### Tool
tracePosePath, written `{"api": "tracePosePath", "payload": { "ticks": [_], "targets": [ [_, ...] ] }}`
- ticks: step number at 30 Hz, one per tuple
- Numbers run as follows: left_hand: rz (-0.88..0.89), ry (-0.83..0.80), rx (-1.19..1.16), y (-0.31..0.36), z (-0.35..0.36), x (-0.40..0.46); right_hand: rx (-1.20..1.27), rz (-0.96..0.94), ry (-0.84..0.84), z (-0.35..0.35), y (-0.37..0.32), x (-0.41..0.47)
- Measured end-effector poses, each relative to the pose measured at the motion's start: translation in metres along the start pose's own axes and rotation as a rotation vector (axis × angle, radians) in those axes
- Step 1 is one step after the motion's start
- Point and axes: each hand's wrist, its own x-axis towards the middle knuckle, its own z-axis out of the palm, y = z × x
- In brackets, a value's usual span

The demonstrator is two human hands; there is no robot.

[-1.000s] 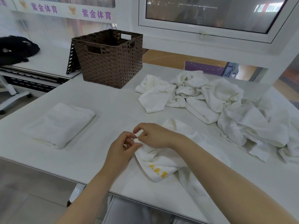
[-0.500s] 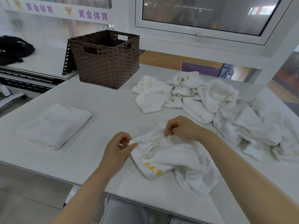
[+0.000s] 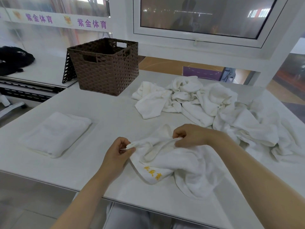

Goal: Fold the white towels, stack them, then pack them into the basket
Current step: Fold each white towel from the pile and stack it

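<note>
A crumpled white towel (image 3: 181,164) with yellow embroidery lies near the table's front edge. My left hand (image 3: 118,154) pinches one corner of it between thumb and fingers. My right hand (image 3: 188,135) pinches the towel's upper edge a little to the right. One folded white towel (image 3: 57,133) lies flat at the left of the table. A heap of unfolded white towels (image 3: 206,103) covers the back right. The brown woven basket (image 3: 105,66) stands at the back left, and nothing shows inside it.
The white table (image 3: 102,113) has its front edge just below my hands. A dark woven panel (image 3: 68,70) leans behind the basket. A black object (image 3: 13,59) lies on a side counter at far left. A window frame stands behind the table.
My hands have moved apart along the towel's edge, the right one sliding to the right, and the towel has spread out somewhat between them.
</note>
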Motion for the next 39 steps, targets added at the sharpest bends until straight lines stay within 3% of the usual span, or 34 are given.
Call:
{"api": "tracePosePath", "payload": {
  "ticks": [4, 9, 15, 22, 25, 30, 31, 34, 35, 37, 39],
  "targets": [
    [0.022, 0.038, 0.009, 0.012, 0.003, -0.003, -0.053, 0.009, -0.054, -0.01, 0.004, -0.018],
    [0.298, 0.201, 0.281, 0.062, 0.009, 0.016, -0.266, 0.078, 0.034, -0.033, 0.011, -0.042],
    [0.517, 0.155, 0.426, 0.14, 0.02, 0.044, -0.364, 0.193, 0.129, -0.063, 0.024, -0.073],
    [0.567, 0.186, 0.656, 0.194, 0.039, 0.07, -0.546, 0.217, 0.427, -0.114, 0.022, -0.119],
    [0.567, 0.2, 0.65, 0.213, 0.041, 0.079, -0.672, 0.118, 0.585, -0.141, 0.011, -0.132],
    [0.623, 0.294, 0.362, 0.253, 0.05, 0.086, -0.482, -0.207, 1.212, -0.182, -0.015, -0.151],
    [0.647, 0.31, 0.36, 0.258, 0.055, 0.085, -0.471, -0.204, 1.258, -0.183, -0.023, -0.149],
    [0.688, 0.324, 0.524, 0.26, 0.064, 0.081, -0.462, -0.115, 0.962, -0.18, -0.033, -0.139],
    [0.699, 0.354, 0.536, 0.259, 0.061, 0.081, -0.395, -0.12, 0.949, -0.18, -0.033, -0.138],
    [0.716, 0.424, 0.45, 0.26, 0.053, 0.081, -0.191, -0.166, 1.087, -0.186, -0.036, -0.144],
    [0.719, 0.429, 0.438, 0.262, 0.049, 0.081, -0.137, -0.172, 1.06, -0.187, -0.043, -0.147]
  ]
}}
